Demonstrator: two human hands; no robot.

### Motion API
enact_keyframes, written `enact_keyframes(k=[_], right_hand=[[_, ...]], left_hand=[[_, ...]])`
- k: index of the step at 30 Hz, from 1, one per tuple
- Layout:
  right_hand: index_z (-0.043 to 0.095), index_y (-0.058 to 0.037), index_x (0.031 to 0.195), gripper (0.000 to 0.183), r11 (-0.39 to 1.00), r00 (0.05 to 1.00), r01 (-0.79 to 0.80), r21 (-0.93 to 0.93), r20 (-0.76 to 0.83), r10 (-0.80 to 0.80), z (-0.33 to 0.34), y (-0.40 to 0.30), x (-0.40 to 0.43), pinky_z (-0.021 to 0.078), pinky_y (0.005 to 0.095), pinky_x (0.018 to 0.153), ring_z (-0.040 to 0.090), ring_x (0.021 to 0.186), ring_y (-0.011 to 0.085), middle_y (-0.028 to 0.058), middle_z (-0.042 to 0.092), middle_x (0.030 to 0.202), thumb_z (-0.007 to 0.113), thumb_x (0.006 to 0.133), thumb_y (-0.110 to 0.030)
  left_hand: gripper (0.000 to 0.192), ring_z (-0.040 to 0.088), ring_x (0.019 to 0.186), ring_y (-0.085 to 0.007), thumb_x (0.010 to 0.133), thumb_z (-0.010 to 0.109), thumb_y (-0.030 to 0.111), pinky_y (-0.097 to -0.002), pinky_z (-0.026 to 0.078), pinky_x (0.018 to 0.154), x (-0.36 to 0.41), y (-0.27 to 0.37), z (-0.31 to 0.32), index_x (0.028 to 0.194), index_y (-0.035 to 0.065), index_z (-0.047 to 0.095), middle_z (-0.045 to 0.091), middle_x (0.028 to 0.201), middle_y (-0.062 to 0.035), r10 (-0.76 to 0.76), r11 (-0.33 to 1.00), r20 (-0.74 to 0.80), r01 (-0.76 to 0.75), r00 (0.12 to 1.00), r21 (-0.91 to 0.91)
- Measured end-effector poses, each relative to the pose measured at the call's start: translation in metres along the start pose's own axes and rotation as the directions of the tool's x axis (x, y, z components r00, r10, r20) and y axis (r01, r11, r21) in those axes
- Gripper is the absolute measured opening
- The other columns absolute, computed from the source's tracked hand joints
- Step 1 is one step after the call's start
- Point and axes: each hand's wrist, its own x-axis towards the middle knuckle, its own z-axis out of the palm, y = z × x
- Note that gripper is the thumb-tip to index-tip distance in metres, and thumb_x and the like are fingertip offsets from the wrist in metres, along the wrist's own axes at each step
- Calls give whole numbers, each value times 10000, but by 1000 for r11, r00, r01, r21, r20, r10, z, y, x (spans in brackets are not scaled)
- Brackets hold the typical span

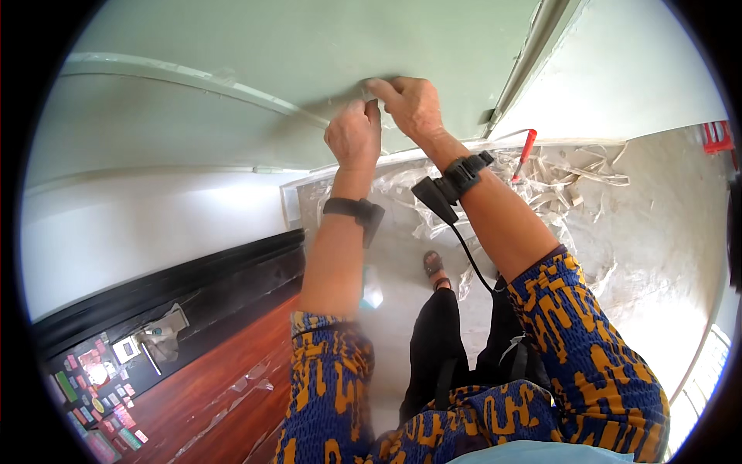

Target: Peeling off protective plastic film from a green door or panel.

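Observation:
Both hands are raised close together at a pale green wall panel [278,35]. My left hand [355,132] has its fingers curled, with a small dark thing showing at the thumb and index finger; I cannot tell what it is. My right hand [413,104] is just up and to the right, its fingers bent against the panel and its thumb pointing left. A thin translucent scrap seems to lie between the hands, too small to make out. Dark bands are strapped round both wrists, and a black cable runs down from the right one.
Crumpled strips of clear film or tape [556,185] litter the floor along the wall's foot. A red-handled tool [526,152] leans there. At lower left is a reddish wooden surface [214,371] beside a black ledge [174,278]. A red object [717,137] is at far right.

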Motion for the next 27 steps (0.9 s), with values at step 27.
enact_keyframes(k=[27], right_hand=[[527, -7, 1062, 337, 76, 760, -650, 756, 645, 79, 45, 78, 3, 468, 364, 643, 562, 735, 224, 117, 604, 894, 500, 947, -323]], left_hand=[[237, 505, 435, -91, 833, 645, 134, -216, 414, 405, -38, -5, 20, 657, -21, 607, 578, 554, -48, -485, 391, 277, 489, 829, -780]])
